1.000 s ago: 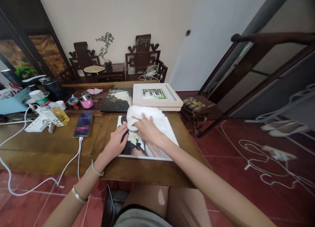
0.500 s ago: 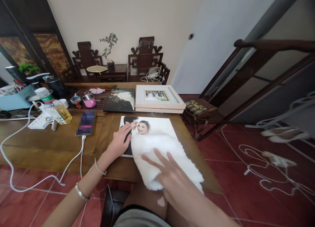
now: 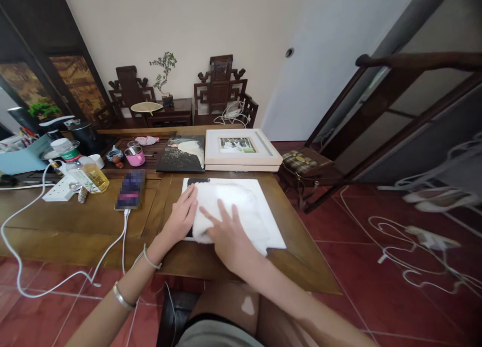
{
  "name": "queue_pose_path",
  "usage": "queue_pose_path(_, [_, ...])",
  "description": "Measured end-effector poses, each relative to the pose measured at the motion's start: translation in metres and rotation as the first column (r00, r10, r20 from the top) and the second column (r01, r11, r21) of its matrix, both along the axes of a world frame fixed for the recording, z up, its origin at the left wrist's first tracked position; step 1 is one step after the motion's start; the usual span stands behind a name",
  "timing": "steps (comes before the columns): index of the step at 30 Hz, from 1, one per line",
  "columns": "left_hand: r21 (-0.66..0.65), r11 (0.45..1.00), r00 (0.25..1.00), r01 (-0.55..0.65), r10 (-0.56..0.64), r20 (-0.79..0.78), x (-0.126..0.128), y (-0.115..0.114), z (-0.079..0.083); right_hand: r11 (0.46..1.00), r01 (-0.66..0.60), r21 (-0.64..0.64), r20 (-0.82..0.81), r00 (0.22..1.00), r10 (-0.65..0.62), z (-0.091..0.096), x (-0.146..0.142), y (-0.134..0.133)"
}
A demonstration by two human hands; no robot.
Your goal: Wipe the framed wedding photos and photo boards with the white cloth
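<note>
A white fluffy towel (image 3: 241, 201) covers most of a photo panel (image 3: 273, 231) lying on the wooden table. Only the panel's white right side, dark left edge and a bit of dark hair at its top show. My right hand (image 3: 229, 236) lies flat on the towel with its fingers spread. At the panel's left edge, my left hand (image 3: 183, 214) rests with fingers stretched out and fingertips beside the towel's edge. Neither hand has its fingers wrapped round anything.
Behind the panel lie a dark photo panel (image 3: 184, 153) and stacked white frames (image 3: 243, 148). To the left are a charging phone (image 3: 130, 189), a pink cup (image 3: 135, 156), a bottle (image 3: 88, 171) and a power strip (image 3: 60, 186). A wooden chair (image 3: 399, 81) stands at the right.
My right hand has pushed the towel forward and to the left over the panel, covering the faces in the picture. My left hand stays at about the same place.
</note>
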State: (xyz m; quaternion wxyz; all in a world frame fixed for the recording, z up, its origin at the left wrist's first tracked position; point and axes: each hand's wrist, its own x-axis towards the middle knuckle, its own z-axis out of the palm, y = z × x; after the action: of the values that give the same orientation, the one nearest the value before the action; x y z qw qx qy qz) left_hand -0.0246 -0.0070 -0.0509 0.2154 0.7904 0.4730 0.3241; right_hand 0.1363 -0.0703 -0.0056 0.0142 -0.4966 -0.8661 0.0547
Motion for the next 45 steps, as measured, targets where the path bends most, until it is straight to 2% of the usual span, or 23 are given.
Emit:
queue_pose_path(3, [0.026, 1.000, 0.999, 0.007, -0.008, 0.046, 0.000, 0.002, 0.001, 0.984, -0.161, -0.080, -0.049, 0.986, 0.158, 0.000, 0.000, -0.016])
queue_pose_path(5, [0.023, 1.000, 0.999, 0.008, -0.008, 0.035, 0.000, 0.003, 0.001, 0.960, -0.263, -0.100, -0.119, 0.961, 0.251, 0.000, 0.014, -0.027])
queue_pose_path(7, [0.018, 1.000, 1.000, 0.008, -0.008, 0.004, 0.000, 0.003, 0.000, 0.943, -0.311, -0.116, -0.169, 0.942, 0.290, 0.001, 0.032, -0.038])
queue_pose_path(9, [0.013, 1.000, 0.999, 0.021, -0.021, -0.044, 0.000, 0.003, -0.001, 0.947, -0.289, -0.142, -0.180, 0.948, 0.263, 0.004, 0.050, -0.048])
queue_pose_path(13, [0.019, 0.998, 0.986, 0.057, -0.053, -0.156, 0.000, 0.002, -0.003, 0.981, -0.112, -0.160, -0.144, 0.986, 0.089, 0.008, 0.073, -0.049])
queue_pose_path(17, [0.057, 0.997, 0.984, 0.059, -0.049, -0.171, 0.000, 0.003, -0.004, 0.995, 0.063, -0.079, -0.130, 0.989, -0.073, 0.005, 0.075, -0.015])
queue_pose_path(20, [0.064, 0.996, 0.987, 0.061, -0.051, -0.155, 0.000, 0.004, -0.005, 0.993, 0.102, -0.056, -0.151, 0.982, -0.110, 0.007, 0.063, 0.025])
queue_pose_path(23, [0.062, 0.997, 0.988, 0.056, -0.046, -0.150, 0.000, 0.005, -0.005, 0.995, 0.061, -0.073, -0.186, 0.980, -0.073, 0.018, 0.041, 0.068])
queue_pose_path(25, [0.071, 0.996, 0.988, 0.055, -0.044, -0.151, 0.001, 0.005, -0.004, 0.995, -0.012, -0.094, -0.212, 0.977, -0.008, 0.026, 0.023, 0.091])
queue_pose_path(29, [0.102, 0.993, 0.989, 0.061, -0.047, -0.141, 0.001, 0.006, -0.002, 0.991, -0.100, -0.088, -0.241, 0.967, 0.076, 0.035, -0.009, 0.114])
queue_pose_path(31, [0.106, 0.992, 0.989, 0.067, -0.052, -0.136, 0.000, 0.007, -0.002, 0.992, -0.094, -0.082, -0.241, 0.968, 0.072, 0.033, -0.012, 0.113])
queue_pose_path(33, [0.104, 0.992, 0.989, 0.073, -0.058, -0.138, -0.001, 0.008, -0.004, 0.995, -0.072, -0.075, -0.245, 0.968, 0.051, 0.027, -0.002, 0.105])
queue_pose_path(37, [0.090, 0.994, 0.988, 0.069, -0.055, -0.143, -0.003, 0.008, -0.010, 0.999, -0.005, -0.049, -0.248, 0.969, -0.008, 0.005, 0.047, 0.085])
queue_pose_path(41, [0.079, 0.995, 0.991, 0.056, -0.046, -0.130, -0.003, 0.007, -0.013, 0.992, 0.116, 0.050, -0.193, 0.976, -0.105, -0.017, 0.100, 0.069])
queue_pose_path(43, [0.080, 0.996, 0.992, 0.045, -0.035, -0.122, -0.003, 0.006, -0.013, 0.986, 0.145, 0.081, -0.161, 0.978, -0.131, -0.024, 0.113, 0.057])
queue_pose_path(45, [0.085, 0.996, 0.992, 0.037, -0.027, -0.120, -0.003, 0.006, -0.012, 0.984, 0.144, 0.109, -0.134, 0.983, -0.129, -0.028, 0.113, 0.036])
